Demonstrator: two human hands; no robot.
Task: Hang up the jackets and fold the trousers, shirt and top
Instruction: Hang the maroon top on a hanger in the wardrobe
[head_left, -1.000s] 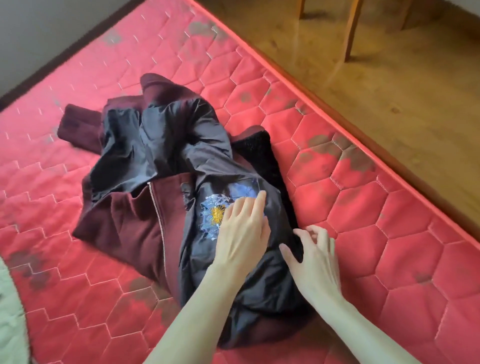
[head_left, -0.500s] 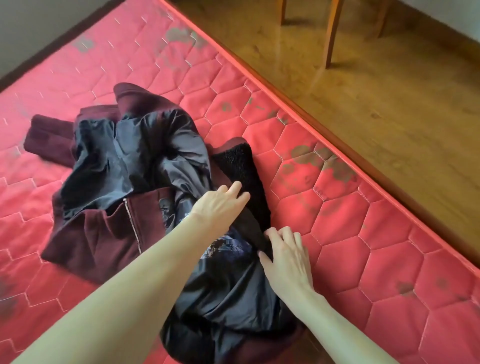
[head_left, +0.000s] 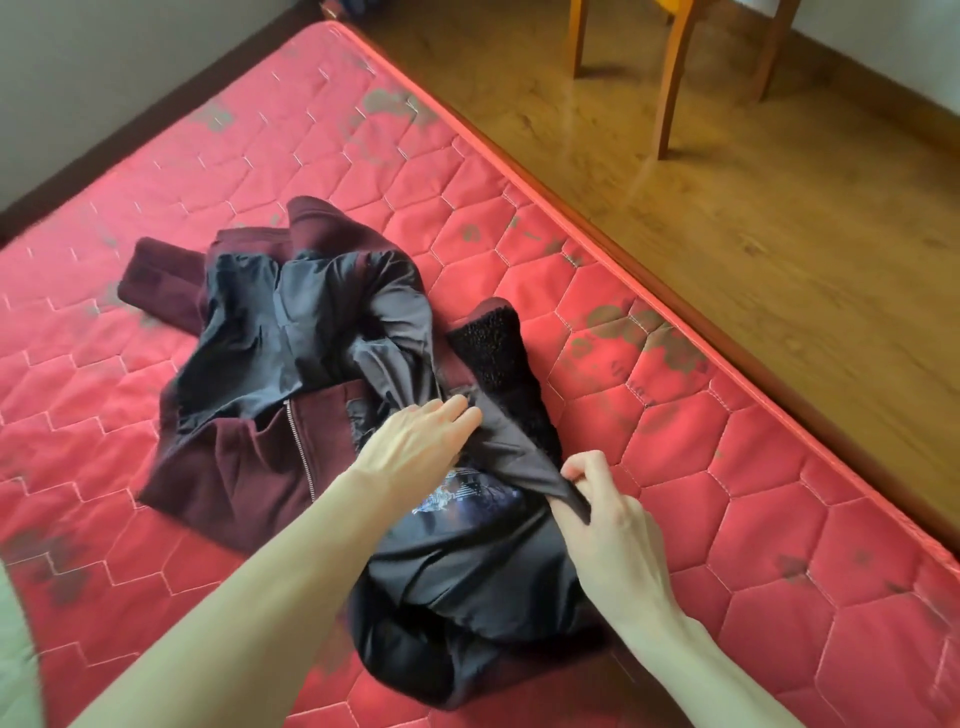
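Jacket (head_left: 249, 467) is lying crumpled on the mattress (head_left: 779, 493), lining out. Your right hand (head_left: 610, 525) is pinching a lining fold; your left hand (head_left: 415, 447) is pressing flat, fingers straight. Keep pinning while drawing the fold clear, so nothing bunches.

One maroon jacket (head_left: 244, 467), one mattress (head_left: 727, 493), two hands, three chair legs.

The jacket (head_left: 249, 467) is soft dark red cloth outside, with smooth, slightly shiny black lining and a fuzzy black collar. Its zip (head_left: 301, 447) looks like metal. The mattress (head_left: 727, 467) is red stitched cloth with dull worn patches. The floor (head_left: 779, 218) is shiny wood.
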